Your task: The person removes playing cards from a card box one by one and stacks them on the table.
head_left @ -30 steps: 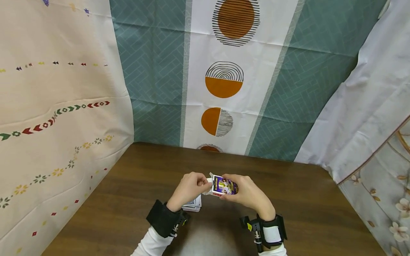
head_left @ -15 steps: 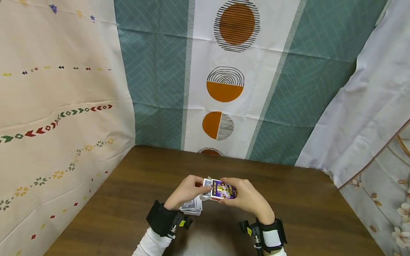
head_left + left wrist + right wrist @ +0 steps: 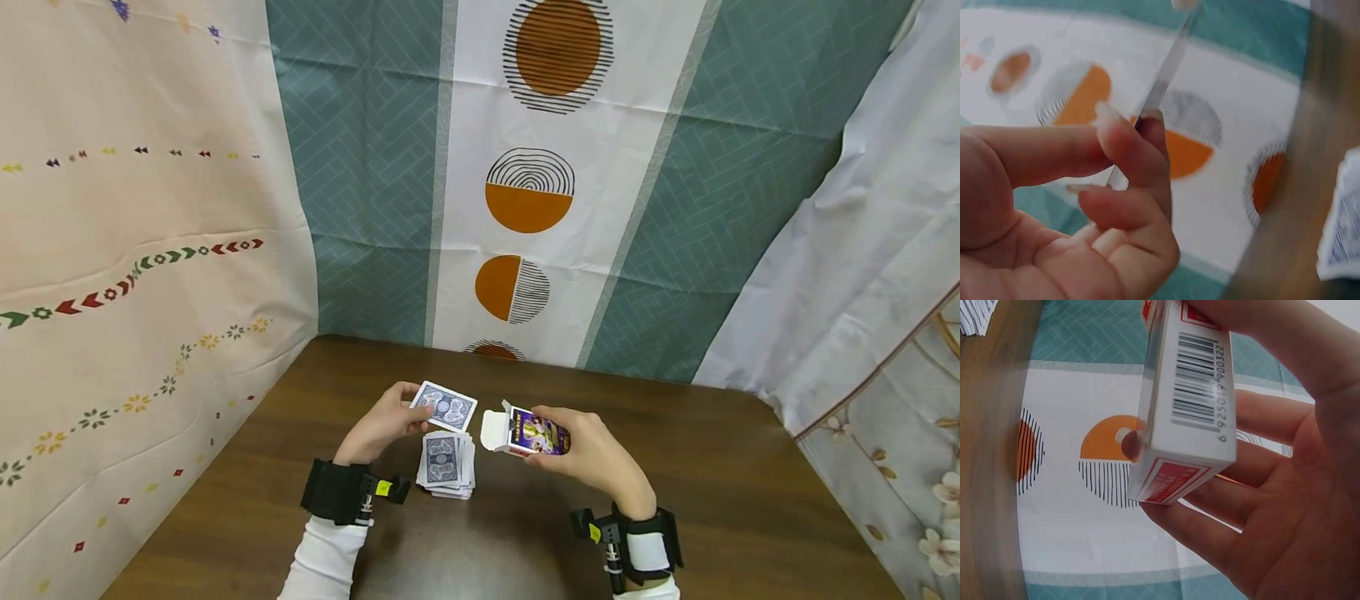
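Note:
My left hand [image 3: 386, 423] pinches a playing card [image 3: 447, 407] between thumb and fingers, its blue-grey patterned back facing up. In the left wrist view that card [image 3: 1169, 69] shows edge-on, thin, between the fingertips. Below it on the table lies a messy stack of playing cards [image 3: 442, 460], backs up. My right hand [image 3: 596, 450] grips a purple and white card box [image 3: 538, 433] on its side, the white flap standing out toward the left. A barcode marks one narrow side of the box [image 3: 1194, 394] in the right wrist view.
The brown wooden table [image 3: 720, 483] carries the cards. A teal and white cloth with orange circles [image 3: 525, 200] hangs behind it. Patterned pale cloths stand at the left [image 3: 150, 275] and right [image 3: 847, 250].
My left hand has drawn the card out of the box and moved left with it, uncovering the stack on the table. The right hand with the box has shifted slightly right.

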Available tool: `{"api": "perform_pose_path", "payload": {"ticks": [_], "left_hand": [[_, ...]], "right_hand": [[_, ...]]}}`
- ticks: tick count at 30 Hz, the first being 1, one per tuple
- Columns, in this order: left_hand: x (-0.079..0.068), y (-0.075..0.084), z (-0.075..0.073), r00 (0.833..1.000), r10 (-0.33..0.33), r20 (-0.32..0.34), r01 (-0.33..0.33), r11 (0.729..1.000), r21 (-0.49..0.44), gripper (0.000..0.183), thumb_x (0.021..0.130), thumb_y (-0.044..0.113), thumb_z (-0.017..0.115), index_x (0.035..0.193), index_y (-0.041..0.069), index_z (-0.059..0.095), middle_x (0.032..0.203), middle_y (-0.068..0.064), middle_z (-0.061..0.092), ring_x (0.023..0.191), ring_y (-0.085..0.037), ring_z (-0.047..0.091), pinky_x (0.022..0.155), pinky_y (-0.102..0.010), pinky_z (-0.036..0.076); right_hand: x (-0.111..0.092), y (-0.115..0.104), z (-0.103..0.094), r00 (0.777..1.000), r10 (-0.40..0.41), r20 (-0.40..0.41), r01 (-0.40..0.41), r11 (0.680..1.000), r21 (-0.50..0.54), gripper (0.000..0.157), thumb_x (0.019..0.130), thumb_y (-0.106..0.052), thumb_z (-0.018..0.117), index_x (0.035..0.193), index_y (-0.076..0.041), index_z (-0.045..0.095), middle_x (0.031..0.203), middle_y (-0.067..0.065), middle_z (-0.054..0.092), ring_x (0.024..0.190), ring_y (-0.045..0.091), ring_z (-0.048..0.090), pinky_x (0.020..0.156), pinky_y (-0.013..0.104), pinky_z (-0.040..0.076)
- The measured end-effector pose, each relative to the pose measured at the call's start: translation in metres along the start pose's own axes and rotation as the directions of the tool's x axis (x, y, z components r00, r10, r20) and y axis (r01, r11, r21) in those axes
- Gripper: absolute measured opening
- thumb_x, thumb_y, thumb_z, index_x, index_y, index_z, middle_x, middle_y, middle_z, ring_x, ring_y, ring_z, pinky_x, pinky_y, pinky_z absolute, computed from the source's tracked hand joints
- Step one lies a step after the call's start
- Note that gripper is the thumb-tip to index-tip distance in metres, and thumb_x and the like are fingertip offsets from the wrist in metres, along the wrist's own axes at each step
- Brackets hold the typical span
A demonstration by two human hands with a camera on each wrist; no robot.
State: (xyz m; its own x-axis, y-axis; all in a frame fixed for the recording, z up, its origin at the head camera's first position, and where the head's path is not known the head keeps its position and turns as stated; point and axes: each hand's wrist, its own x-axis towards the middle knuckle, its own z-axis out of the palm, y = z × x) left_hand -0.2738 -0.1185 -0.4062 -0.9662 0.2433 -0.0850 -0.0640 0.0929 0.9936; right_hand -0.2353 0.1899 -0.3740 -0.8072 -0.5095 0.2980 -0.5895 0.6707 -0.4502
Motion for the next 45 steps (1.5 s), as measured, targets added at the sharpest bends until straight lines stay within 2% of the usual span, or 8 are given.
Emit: {"api": "perform_pose_path", "payload": {"ticks": [8, 17, 26, 28, 33, 35, 40, 45], "left_hand": [[0.015, -0.033, -0.009, 0.998, -0.032, -0.050, 0.041, 0.981, 0.190, 0.034, 0.093, 0.002, 0.058, 0.125, -0.007, 0.052, 0.074, -0.002, 0.053, 0.062, -0.013, 0.049, 0.058, -0.024, 0.039], [0.023, -0.058, 0.002, 0.983, -0.009, -0.183, 0.112, 0.820, 0.562, 0.044, 0.078, 0.007, 0.078, 0.118, -0.001, 0.065, 0.094, -0.014, 0.067, 0.057, -0.014, 0.056, 0.055, -0.025, 0.043], [0.024, -0.053, 0.008, 0.973, 0.039, -0.227, 0.123, 0.744, 0.656, 0.053, 0.080, 0.016, 0.079, 0.119, -0.011, 0.056, 0.101, -0.023, 0.065, 0.072, -0.026, 0.064, 0.065, -0.036, 0.050], [0.018, -0.039, 0.013, 0.974, 0.098, -0.205, 0.060, 0.757, 0.651, 0.042, 0.084, 0.019, 0.074, 0.113, -0.008, 0.061, 0.096, -0.020, 0.065, 0.076, -0.027, 0.062, 0.067, -0.037, 0.049], [-0.005, 0.006, 0.044, 0.966, 0.258, -0.035, -0.211, 0.854, 0.476, 0.018, 0.091, 0.019, 0.066, 0.099, 0.004, 0.070, 0.079, -0.008, 0.063, 0.067, -0.016, 0.052, 0.059, -0.027, 0.041], [-0.014, 0.017, 0.059, 0.954, 0.299, 0.028, -0.280, 0.852, 0.443, 0.016, 0.091, 0.019, 0.066, 0.094, 0.004, 0.071, 0.074, -0.004, 0.062, 0.064, -0.012, 0.049, 0.056, -0.024, 0.039], [-0.020, 0.023, 0.087, 0.953, 0.303, 0.004, -0.259, 0.807, 0.530, 0.018, 0.088, 0.018, 0.069, 0.078, 0.003, 0.066, 0.058, 0.002, 0.050, 0.050, -0.009, 0.041, 0.046, -0.021, 0.030], [-0.021, 0.018, 0.093, 0.964, 0.267, -0.002, -0.222, 0.802, 0.554, 0.016, 0.084, 0.007, 0.067, 0.071, 0.003, 0.060, 0.057, 0.003, 0.050, 0.048, -0.007, 0.042, 0.044, -0.020, 0.032]], "right_hand": [[0.000, 0.002, 0.000, 1.000, 0.025, 0.015, -0.025, 1.000, 0.007, 0.060, 0.076, -0.031, 0.082, 0.124, -0.003, 0.061, 0.110, 0.009, 0.068, 0.084, 0.013, 0.059, 0.072, 0.022, 0.051], [0.002, 0.003, 0.003, 0.999, 0.034, 0.036, -0.035, 0.999, 0.017, 0.059, 0.076, -0.031, 0.082, 0.124, -0.003, 0.062, 0.109, 0.008, 0.068, 0.084, 0.013, 0.058, 0.072, 0.024, 0.051], [0.002, 0.004, 0.003, 0.998, 0.041, 0.038, -0.042, 0.999, 0.014, 0.059, 0.076, -0.032, 0.082, 0.124, -0.004, 0.062, 0.109, 0.008, 0.068, 0.084, 0.012, 0.058, 0.073, 0.022, 0.050], [0.002, 0.004, 0.003, 0.998, 0.039, 0.041, -0.040, 0.999, 0.016, 0.059, 0.076, -0.032, 0.082, 0.124, -0.003, 0.062, 0.110, 0.008, 0.068, 0.085, 0.012, 0.058, 0.073, 0.022, 0.050], [0.002, 0.001, 0.003, 0.998, 0.024, 0.051, -0.025, 1.000, 0.019, 0.059, 0.076, -0.030, 0.082, 0.124, -0.004, 0.062, 0.111, 0.007, 0.068, 0.085, 0.012, 0.059, 0.075, 0.023, 0.051], [0.003, -0.001, 0.003, 0.999, 0.013, 0.049, -0.014, 1.000, 0.015, 0.058, 0.076, -0.030, 0.083, 0.123, -0.004, 0.062, 0.110, 0.007, 0.069, 0.085, 0.012, 0.059, 0.075, 0.023, 0.052], [0.005, -0.007, 0.004, 0.999, -0.015, 0.046, 0.015, 1.000, 0.004, 0.057, 0.076, -0.029, 0.082, 0.123, -0.004, 0.062, 0.112, 0.007, 0.069, 0.087, 0.013, 0.060, 0.078, 0.025, 0.054], [0.004, -0.011, 0.007, 0.998, -0.029, 0.048, 0.030, 1.000, -0.009, 0.058, 0.075, -0.030, 0.083, 0.123, -0.004, 0.062, 0.113, 0.008, 0.069, 0.087, 0.013, 0.061, 0.079, 0.026, 0.054]]}}
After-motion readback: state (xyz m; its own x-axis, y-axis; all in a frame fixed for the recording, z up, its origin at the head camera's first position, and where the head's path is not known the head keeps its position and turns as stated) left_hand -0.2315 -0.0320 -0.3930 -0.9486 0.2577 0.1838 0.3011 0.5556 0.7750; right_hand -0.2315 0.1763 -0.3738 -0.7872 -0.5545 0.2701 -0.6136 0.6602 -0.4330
